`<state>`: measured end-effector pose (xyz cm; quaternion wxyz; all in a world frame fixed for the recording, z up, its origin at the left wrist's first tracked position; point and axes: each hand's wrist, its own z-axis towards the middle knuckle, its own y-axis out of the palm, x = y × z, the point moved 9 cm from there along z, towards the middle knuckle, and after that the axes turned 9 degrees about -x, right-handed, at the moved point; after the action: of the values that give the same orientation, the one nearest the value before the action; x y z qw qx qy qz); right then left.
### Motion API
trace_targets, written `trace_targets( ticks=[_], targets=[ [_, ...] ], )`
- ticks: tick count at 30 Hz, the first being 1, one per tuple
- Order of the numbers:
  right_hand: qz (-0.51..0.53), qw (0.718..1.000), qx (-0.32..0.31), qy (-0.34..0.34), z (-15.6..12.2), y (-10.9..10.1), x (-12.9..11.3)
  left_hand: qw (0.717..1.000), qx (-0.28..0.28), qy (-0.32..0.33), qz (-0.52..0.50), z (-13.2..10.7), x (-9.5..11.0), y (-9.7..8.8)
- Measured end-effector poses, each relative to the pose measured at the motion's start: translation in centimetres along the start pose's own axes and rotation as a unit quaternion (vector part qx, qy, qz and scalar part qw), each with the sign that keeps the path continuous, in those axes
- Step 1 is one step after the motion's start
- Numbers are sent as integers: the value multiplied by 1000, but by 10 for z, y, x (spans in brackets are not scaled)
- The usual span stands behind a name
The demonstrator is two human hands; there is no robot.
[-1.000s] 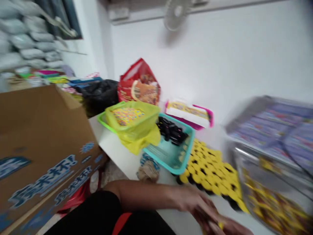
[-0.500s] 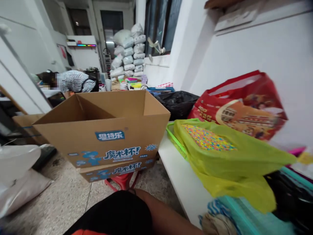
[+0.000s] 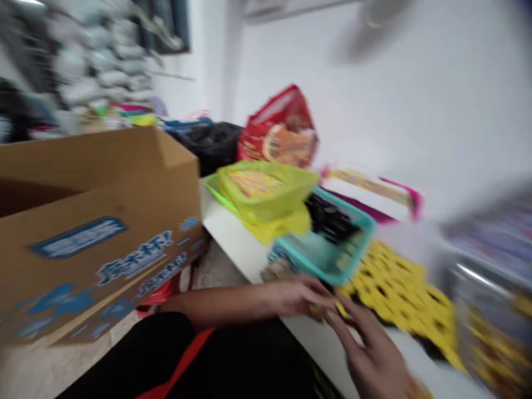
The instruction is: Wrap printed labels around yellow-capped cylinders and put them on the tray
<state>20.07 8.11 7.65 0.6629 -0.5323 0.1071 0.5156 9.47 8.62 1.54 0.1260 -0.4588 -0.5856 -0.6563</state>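
Half a second ago I was looking toward the cardboard box (image 3: 139, 202), no hands showing; now my left hand (image 3: 291, 296) and right hand (image 3: 376, 357) are back in view at the white table (image 3: 230, 235), so I can watch the work again. Left's half curled, right's partly open, meeting at a small yellow piece (image 3: 341, 308) near the yellow-topped rows (image 3: 401, 280). Too blurry to tell which one's gripping it

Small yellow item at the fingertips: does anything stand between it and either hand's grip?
Nothing visible does. The small yellow item lies between the left grip and right grip; motion blur hides the exact contact. The teal basket lies beyond them, not in between.
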Motion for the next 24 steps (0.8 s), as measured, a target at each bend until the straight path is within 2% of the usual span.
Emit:
trace_targets(
  ticks=[1,2,5,11,14,16,19,22,24],
  targets=[
    [6,1000,-4,7,-4,-4,-1,1000,11,0,-11,0,2,2],
    [14,999,23,24,-7,-12,1,1000,8,0,-17,1,4,6],
    [64,996,48,33,-7,-23,4,1000,-5,11,-28,6,6,17],
    [90,991,87,37,-19,-35,11,999,-36,-22,-12,20,-12,35],
    [33,989,141,17,-29,-49,11,998,-14,-62,-13,28,-24,32],
    [-51,982,182,-26,-34,-60,3,994,-4,-106,-12,33,-34,29],
    [-160,966,170,-107,-35,-60,-14,986,-31,-161,-39,39,-46,38],
    [-166,967,142,-132,-37,-57,-18,986,-33,-143,-83,46,-45,46],
    [-122,974,168,-92,-41,-64,-9,988,-21,-118,-93,51,-40,48]
  ],
)
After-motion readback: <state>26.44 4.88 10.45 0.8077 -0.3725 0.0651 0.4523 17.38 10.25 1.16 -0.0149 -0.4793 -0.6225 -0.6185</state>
